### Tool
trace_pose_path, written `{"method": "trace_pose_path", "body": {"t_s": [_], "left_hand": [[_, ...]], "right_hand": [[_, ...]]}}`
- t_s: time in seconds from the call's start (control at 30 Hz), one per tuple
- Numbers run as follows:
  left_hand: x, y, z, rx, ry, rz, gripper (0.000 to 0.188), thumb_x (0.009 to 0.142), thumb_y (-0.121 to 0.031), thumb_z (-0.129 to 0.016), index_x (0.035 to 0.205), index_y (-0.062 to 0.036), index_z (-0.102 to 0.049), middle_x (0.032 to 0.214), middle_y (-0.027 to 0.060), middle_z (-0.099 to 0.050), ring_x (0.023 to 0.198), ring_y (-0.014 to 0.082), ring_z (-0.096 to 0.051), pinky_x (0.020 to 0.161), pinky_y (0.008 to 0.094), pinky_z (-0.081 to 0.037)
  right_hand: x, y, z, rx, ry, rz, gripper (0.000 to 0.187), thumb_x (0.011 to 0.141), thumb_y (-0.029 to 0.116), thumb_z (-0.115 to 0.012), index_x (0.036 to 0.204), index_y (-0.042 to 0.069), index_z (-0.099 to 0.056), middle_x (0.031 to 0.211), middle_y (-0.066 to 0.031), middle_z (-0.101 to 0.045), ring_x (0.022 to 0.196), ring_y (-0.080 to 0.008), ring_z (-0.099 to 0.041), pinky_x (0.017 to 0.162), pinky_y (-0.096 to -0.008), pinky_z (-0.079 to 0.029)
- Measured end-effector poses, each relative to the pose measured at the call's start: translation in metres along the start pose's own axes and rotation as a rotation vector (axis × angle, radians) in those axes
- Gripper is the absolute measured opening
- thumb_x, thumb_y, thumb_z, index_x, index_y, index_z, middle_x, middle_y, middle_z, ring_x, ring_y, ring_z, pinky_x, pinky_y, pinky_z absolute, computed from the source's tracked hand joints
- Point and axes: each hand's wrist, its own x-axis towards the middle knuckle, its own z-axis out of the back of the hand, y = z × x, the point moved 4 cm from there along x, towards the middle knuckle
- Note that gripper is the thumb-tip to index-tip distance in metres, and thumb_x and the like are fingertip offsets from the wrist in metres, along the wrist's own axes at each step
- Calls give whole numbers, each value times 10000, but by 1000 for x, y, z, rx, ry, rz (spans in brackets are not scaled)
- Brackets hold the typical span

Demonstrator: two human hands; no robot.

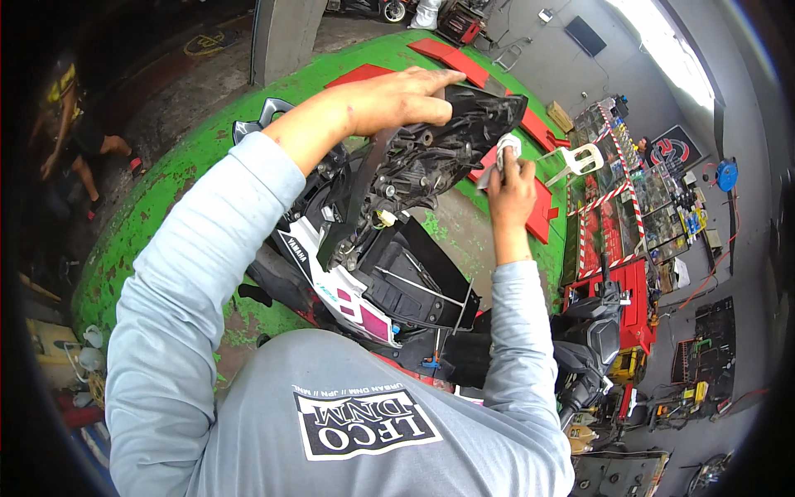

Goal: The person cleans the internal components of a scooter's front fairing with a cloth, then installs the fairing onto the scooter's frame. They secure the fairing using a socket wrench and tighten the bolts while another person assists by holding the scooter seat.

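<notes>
My left hand (406, 101) is closed over the upper edge of a black plastic motorcycle part (414, 161), its ribbed back with round fittings facing me. A small pale connector (386, 218) shows at its lower edge. My right hand (511, 189) grips a crumpled white rag (507, 151) close against the part's right end; whether the rag touches it I cannot tell. Below the part lies the partly stripped motorcycle, with a white and magenta side panel (344, 298) and an open black tray (414, 282).
Red ramp plates (538, 211) lie on the green floor (186, 186) beyond. A white plastic chair (575, 161) stands by glass display cases (596, 199). Handlebars (592, 344) and a red tool cabinet (633, 306) are at right. Another person (70, 124) is at far left.
</notes>
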Motion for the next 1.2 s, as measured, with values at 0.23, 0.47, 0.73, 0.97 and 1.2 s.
{"method": "trace_pose_path", "body": {"t_s": [0.23, 0.47, 0.73, 0.97, 1.2], "left_hand": [[-2, -14, -5, -37, 28, 23, 780, 851, -291, -551, 1551, -2, -368, 1122, 112, -632, 1188, 283, -510, 1102, 364, -369], [-7, -24, 4, 47, 43, -20, 355, 870, -240, -599, 1191, -89, -602, 1350, 191, -563, 1267, 385, -496, 1086, 458, -424], [-21, -15, 10, 119, -11, -91, 200, 843, -195, -643, 970, -42, -618, 1332, 197, -592, 1263, 418, -515, 1071, 489, -442], [-20, -21, 14, -134, -9, 77, 707, 854, -244, -600, 1483, 26, -422, 1094, 128, -637, 1152, 305, -529, 1074, 387, -396], [-21, -25, 22, -190, 21, 97, 718, 862, -252, -591, 1496, 36, -418, 1034, 122, -641, 1109, 293, -532, 1056, 396, -395]], "right_hand": [[-71, 26, -75, 118, 264, -290, 537, 838, 161, -693, 1368, 109, -620, 1080, -157, -626, 923, -388, -670, 803, -471, -558], [-61, 22, -90, 821, 189, -743, 444, 921, 185, -603, 1331, 15, -596, 1093, -158, -710, 978, -283, -689, 836, -412, -540], [-70, 63, -99, 1668, 288, -1116, 302, 989, 206, -579, 1204, 23, -687, 1030, -57, -722, 860, -147, -671, 732, -296, -518], [-36, 33, -57, 868, -287, -665, 428, 885, 73, -608, 1275, -104, -610, 1148, -194, -707, 998, -239, -678, 899, -355, -516], [-27, 45, -51, 273, 18, -336, 583, 776, 187, -721, 1332, 55, -605, 1086, -215, -692, 1022, -420, -666, 880, -499, -538]]}}
